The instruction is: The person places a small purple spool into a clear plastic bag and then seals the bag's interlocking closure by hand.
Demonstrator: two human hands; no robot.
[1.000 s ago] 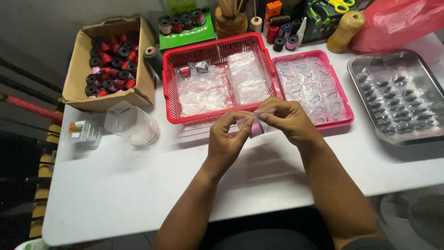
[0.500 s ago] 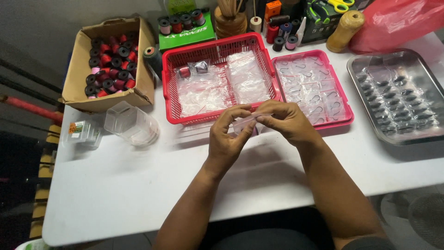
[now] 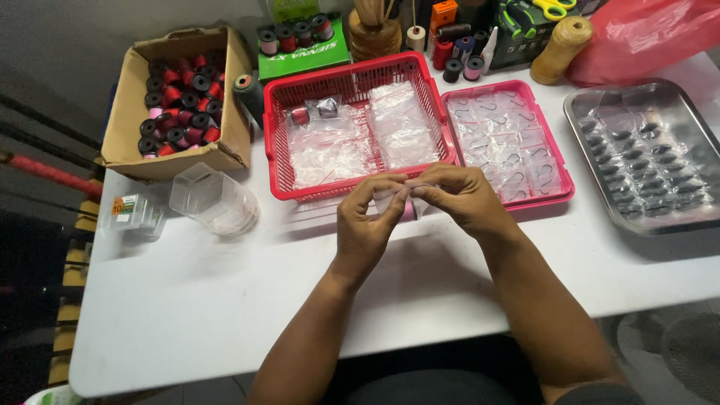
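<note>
My left hand (image 3: 365,221) and my right hand (image 3: 461,196) meet over the white table (image 3: 187,300), just in front of the red basket (image 3: 279,142). Between their fingertips they pinch a small clear plastic bag (image 3: 409,204) with a pink thread spool inside; most of the bag is hidden by my fingers. The red basket holds several clear bags, and one bag at its back left has a red and a dark spool in it. To the right of the basket a pink tray (image 3: 559,176) holds bags with metal hooks.
A cardboard box (image 3: 120,127) of red, black and pink spools stands at the back left. Clear plastic containers (image 3: 214,199) lie in front of it. A metal tray (image 3: 701,146) with dark small pieces sits at the right. Spools, twine, scissors and a red plastic bag line the back edge.
My fingers have closed in tighter along the top of the small bag. The hands stay in the same place over the table.
</note>
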